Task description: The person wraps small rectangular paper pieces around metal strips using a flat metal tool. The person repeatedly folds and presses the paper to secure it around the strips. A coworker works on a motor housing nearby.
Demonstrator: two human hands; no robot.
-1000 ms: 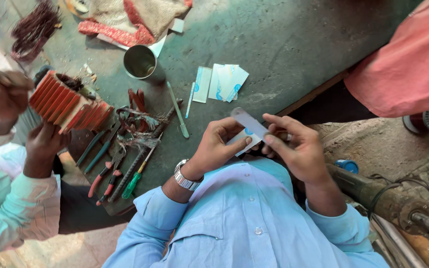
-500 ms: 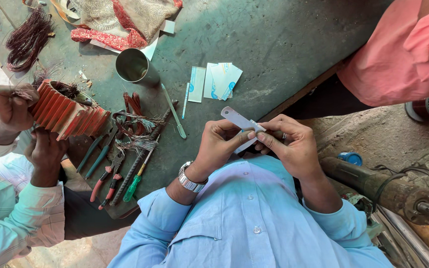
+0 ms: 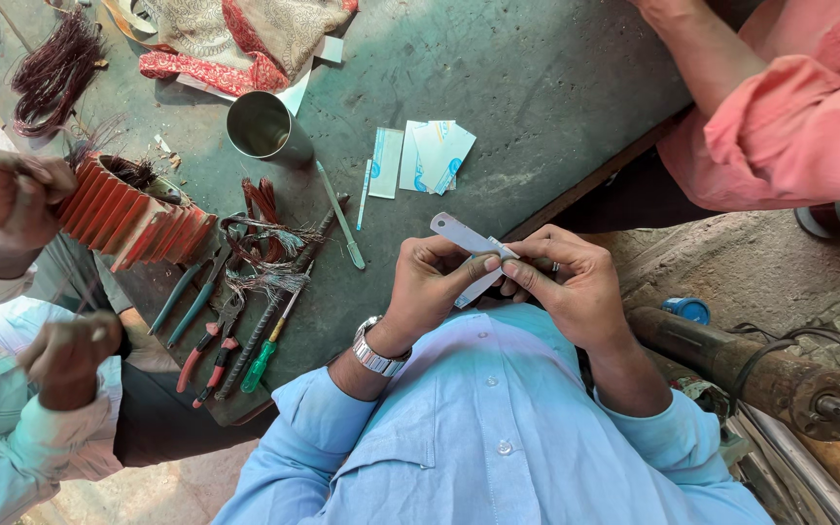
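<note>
Grey-white thin strip (image 3: 466, 236), stiff paper or plastic by the look, is pinched between both your hands in front of your chest, off the green worktop (image 3: 556, 87): left hand (image 3: 435, 282) closed on its lower part, right hand (image 3: 571, 287) nipping it with thumb and forefinger. Grip is at fingertips only, so a hard fold could crease it crooked or tear it, or it slips and drops toward your lap. Edges look thin, might nick a fingertip; co-worker's hands (image 3: 17, 194) by the ribbed orange part (image 3: 133, 214) are well apart.
</note>
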